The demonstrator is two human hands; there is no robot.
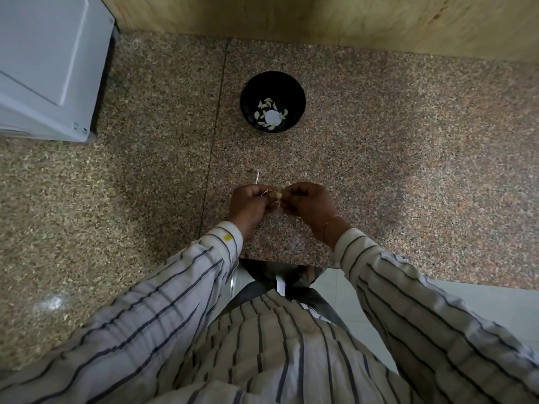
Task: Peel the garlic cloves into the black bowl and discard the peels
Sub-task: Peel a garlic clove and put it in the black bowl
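Garlic clove [279,195], pale and partly bared, sits pinched between your two hands above the speckled granite counter [379,147], just in from its front edge. Your left hand [250,204] curls its fingers closed around the clove's lower end, steadying it. Your right hand [306,201] closes thumb and fingertips on what appears to be a strip of skin at the clove's 3 o'clock side, likely to pull it away. Both hands are nearly shut, each holding its part of the same clove, knuckles almost touching.

At 12 o'clock from your hands, well apart, stands the black bowl [248,91], with a scatter of peeled cloves [267,104] around a white disc at its bottom. You seem to work low and close so loose skin falls onto the counter, not among the clean cloves. A thin dry stalk or shred of peel [257,177] lies on the stone just beyond your left hand, at about 11 o'clock.

The path from hands to bowl is bare granite, so a straight reach forward meets nothing. A white appliance [43,68] crowds the 10 o'clock corner, and a wood-toned wall panel [320,16] closes the far side behind the bowl. To 3 o'clock the counter runs open. No bin for the peels shows in view.
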